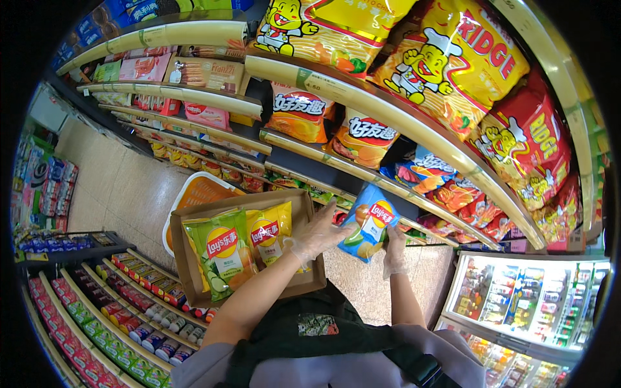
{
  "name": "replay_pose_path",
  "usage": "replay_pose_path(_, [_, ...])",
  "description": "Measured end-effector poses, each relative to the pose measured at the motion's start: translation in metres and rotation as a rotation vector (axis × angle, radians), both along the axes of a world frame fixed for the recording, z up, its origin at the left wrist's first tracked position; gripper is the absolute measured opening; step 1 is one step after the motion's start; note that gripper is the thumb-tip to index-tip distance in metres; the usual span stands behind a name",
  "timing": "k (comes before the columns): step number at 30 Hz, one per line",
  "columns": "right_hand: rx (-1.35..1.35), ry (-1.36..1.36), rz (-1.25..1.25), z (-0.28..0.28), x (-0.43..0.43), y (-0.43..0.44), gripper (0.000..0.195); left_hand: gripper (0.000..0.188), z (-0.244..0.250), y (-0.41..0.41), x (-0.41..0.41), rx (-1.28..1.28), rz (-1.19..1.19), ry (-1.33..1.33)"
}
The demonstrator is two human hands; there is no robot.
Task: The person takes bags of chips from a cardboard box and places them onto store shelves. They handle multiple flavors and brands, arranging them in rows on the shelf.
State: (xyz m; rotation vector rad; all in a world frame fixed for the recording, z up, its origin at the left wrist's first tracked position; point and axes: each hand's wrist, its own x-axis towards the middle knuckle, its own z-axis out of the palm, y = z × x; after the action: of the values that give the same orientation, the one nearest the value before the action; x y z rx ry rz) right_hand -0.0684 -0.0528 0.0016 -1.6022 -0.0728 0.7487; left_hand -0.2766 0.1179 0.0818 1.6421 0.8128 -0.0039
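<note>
Between my hands is a blue bag of Lay's potato chips (pixel 369 224), tilted, its printed front towards me. My right hand (pixel 395 247), in a clear plastic glove, grips its right edge. Also gloved, my left hand (pixel 322 233) is at the bag's left side with fingers spread; whether it bears any weight cannot be told. Left of the hands, an open cardboard box (pixel 318 271) holds a green Lay's bag (pixel 224 252) and a yellow Lay's bag (pixel 269 235). Part of the box is hidden behind my left forearm.
An orange and white basket (pixel 199 186) shows behind the box. Ahead, curved shelves (pixel 335 162) carry snack bags, with large yellow chip bags (pixel 335 29) higher up. Packaged goods fill shelves (pixel 97 310) at lower left. A lit drinks cooler (pixel 524 296) stands at right. Tiled floor (pixel 116 169) shows at left.
</note>
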Motion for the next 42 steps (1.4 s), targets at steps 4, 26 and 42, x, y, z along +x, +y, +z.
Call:
replay_pose_path(4, [0.040, 0.029, 0.114, 0.037, -0.047, 0.003, 0.019, 0.119, 0.010, -0.022, -0.021, -0.379, 0.116, -0.176])
replay_pose_path(26, [-0.082, 0.277, 0.572, 0.123, -0.212, 0.090, 0.049, 0.074, 0.026, -0.040, -0.188, -0.492, 0.645, -0.586])
replay_pose_path(42, [-0.048, 0.126, 0.584, 0.054, -0.188, 0.088, 0.069, 0.104, -0.013, -0.025, -0.253, 0.631, 0.788, 0.125])
